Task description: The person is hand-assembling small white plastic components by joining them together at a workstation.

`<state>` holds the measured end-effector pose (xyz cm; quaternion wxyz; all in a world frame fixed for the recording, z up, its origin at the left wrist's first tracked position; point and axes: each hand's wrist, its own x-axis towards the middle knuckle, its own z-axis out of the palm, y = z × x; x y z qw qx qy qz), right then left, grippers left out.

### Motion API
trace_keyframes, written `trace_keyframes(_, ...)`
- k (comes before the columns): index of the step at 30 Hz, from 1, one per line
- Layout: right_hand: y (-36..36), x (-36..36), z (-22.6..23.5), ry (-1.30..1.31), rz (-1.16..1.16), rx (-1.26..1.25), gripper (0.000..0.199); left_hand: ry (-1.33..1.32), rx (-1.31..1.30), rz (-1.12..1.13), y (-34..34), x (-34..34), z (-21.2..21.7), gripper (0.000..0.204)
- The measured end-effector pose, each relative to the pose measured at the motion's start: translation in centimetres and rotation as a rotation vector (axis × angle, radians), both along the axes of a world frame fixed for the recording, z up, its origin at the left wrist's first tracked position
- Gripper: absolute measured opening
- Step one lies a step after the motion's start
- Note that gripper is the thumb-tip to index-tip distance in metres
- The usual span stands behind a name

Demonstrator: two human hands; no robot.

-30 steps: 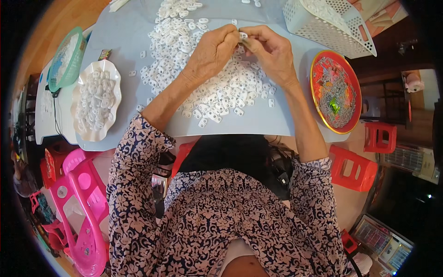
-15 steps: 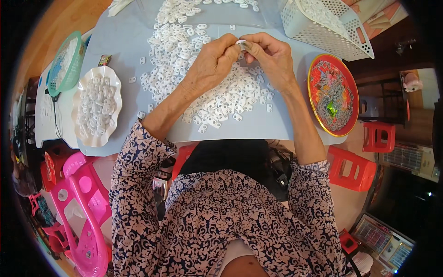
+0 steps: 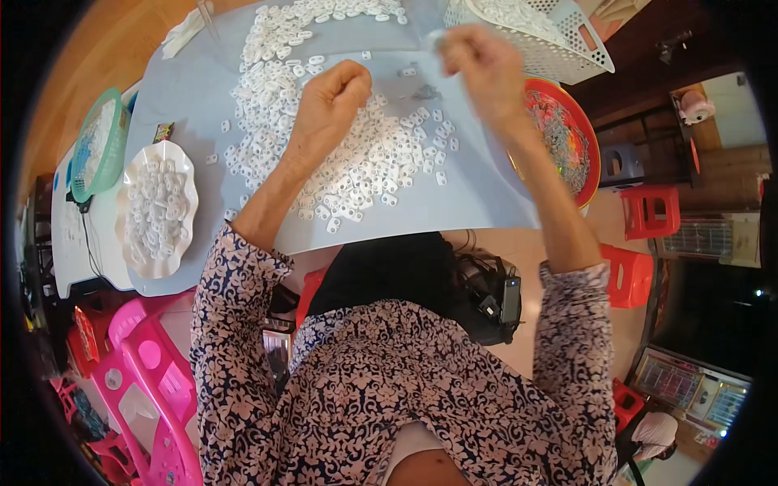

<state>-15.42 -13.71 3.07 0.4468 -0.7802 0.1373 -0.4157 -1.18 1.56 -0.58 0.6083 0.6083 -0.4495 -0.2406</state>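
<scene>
Up high, white piece (image 3: 435,38) in right hand (image 3: 478,61) grip

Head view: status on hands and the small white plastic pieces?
Left hand fisted, resting on pile of small white plastic pieces. Right hand raised, blurred, pinching a small white piece. Nothing between the hands.

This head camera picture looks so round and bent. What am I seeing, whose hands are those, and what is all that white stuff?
No machine here: a person wears a wide fisheye camera on the head, looking down, so straight edges curve. The two bare hands are that person's own. The left hand rests as a fist on a heap of small white plastic rings spread over a pale grey table sheet. The right hand is raised and blurred, pinching something small and white in its grip. Beside them lie a white scalloped dish of rings, a round red tray of mixed coloured bits and a white slotted basket.
</scene>
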Motion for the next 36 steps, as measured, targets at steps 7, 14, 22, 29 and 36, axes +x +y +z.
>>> trace_keyframes(7, -8.8, -3.3, 4.6, 0.162, -0.472, -0.427, 0.01, 0.104, -0.194, 0.056, -0.4, 1.3, 0.4, 0.026)
trace_keyframes(14, -2.4, 0.5, 0.8, 0.351, -0.054, -0.584, 0.014, 0.096, -0.171, 0.055, 0.3, 1.5, 0.5, 0.027)
trace_keyframes(22, -3.0, 2.5, -2.8, 0.571, 0.074, -0.633, 0.015, 0.082, -0.032, 0.074, 0.1, 0.5, 0.8, 0.027)
trace_keyframes(29, -3.3, 3.3, -1.9, 0.728, 0.065, -0.608, 0.012, 0.014, -0.004, 0.048, -0.2, 0.1, 0.4, 0.027)
trace_keyframes(36, -3.2, 3.6, -1.7, 0.717, 0.124, -0.558, 0.012, -0.037, 0.001, 0.042, -0.1, 0.1, 0.1, 0.025)
